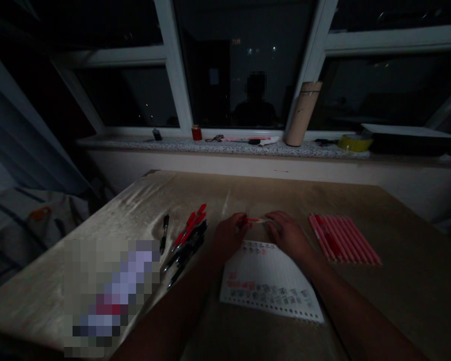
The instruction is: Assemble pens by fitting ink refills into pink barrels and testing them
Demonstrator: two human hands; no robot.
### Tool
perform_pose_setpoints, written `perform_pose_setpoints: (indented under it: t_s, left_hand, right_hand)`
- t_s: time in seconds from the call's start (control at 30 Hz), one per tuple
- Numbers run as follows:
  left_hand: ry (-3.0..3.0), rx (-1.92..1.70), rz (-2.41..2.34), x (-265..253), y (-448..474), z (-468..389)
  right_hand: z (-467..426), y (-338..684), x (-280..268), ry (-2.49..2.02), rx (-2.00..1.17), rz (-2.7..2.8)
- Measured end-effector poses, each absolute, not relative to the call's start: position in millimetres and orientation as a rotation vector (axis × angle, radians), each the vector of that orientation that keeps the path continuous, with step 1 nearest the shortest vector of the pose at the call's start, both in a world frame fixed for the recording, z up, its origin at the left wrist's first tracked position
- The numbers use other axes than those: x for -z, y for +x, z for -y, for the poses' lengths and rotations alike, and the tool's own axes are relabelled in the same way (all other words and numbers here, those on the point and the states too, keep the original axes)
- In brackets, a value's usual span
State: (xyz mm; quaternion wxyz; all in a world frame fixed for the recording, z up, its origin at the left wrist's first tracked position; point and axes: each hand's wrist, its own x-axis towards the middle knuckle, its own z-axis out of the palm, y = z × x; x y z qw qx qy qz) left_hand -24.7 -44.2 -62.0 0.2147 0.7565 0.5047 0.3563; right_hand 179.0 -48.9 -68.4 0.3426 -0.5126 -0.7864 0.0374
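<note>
Pen part (pixel 252 219), red, is pinched in L hand (pixel 231 231), pointed twd half-curled R hand (pixel 286 231), whose grip can't be told.

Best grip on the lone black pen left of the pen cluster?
Probably mid-barrel, pinched across its long sides from above: the lone black pen is slim and lies flat on the table, lengthwise away from the person. The gap to the red pens and black pens on its right should leave finger room.
</note>
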Motion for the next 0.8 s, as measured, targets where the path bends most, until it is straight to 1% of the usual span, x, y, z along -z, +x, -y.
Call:
perform_pose_setpoints:
  t_s: [0.17, 0.4, 0.8]
  left_hand:
    - [1.971, -1.102, -1.442, 65.2, -25.8, 40.9]
    - [1.907, -1.188, -1.464, 69.7, -28.3, 37.1]
    - [1.871, -1.198, -1.447, 68.4, -29.5, 37.7]
  right_hand:
    - [41.9, 184.2, 73.1, -1.463, 0.039, 2.183]
    - [42.2, 182.9, 73.8, -1.533, 0.033, 2.259]
    - [43.5, 182.1, 72.0, -1.516, 0.015, 2.276]
